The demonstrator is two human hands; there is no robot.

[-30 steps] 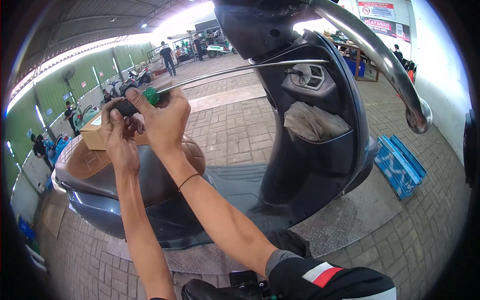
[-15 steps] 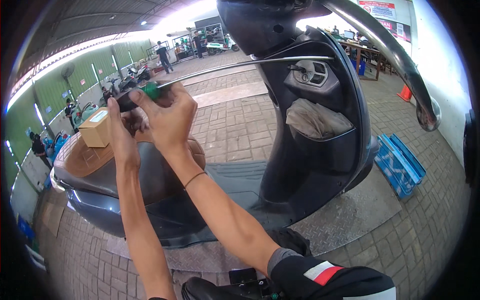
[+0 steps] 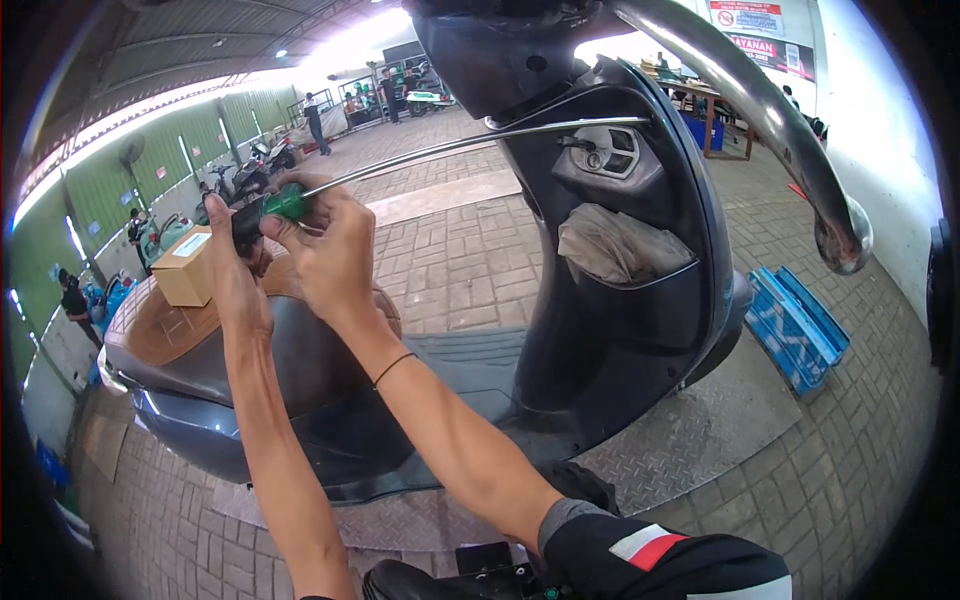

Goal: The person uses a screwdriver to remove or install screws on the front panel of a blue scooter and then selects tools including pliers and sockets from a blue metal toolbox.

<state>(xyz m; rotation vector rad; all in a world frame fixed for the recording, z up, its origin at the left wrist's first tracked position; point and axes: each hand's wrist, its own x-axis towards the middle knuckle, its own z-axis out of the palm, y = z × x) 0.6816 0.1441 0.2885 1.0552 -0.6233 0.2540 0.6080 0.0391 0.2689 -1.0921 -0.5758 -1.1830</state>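
My left hand [image 3: 232,262] and my right hand [image 3: 330,255] are closed on the black and green handle [image 3: 284,204] of a long screwdriver, the left at its rear end, the right around the green front part. Its slim metal shaft [image 3: 455,141] runs rightward to the upper front panel of a dark scooter [image 3: 610,350], above the ignition lock [image 3: 595,160]; whether the tip touches it I cannot tell. Below the lock, crumpled translucent plastic [image 3: 620,245] fills a pocket. A cardboard box [image 3: 183,270] sits behind my left hand on the brown scooter seat [image 3: 160,325].
A blue metal toolbox [image 3: 795,335] lies on the paving at the right, beside a metal plate [image 3: 710,440]. A chrome bar [image 3: 760,110] arches across the upper right. Several people [image 3: 315,125] and parked motorbikes [image 3: 265,165] are farther back, with a wooden table [image 3: 708,98] near the white wall.
My right fingers have shifted on the handle, the thumb now lower along the green part. My left thumb points more upright. The screwdriver stays held across the scooter's front.
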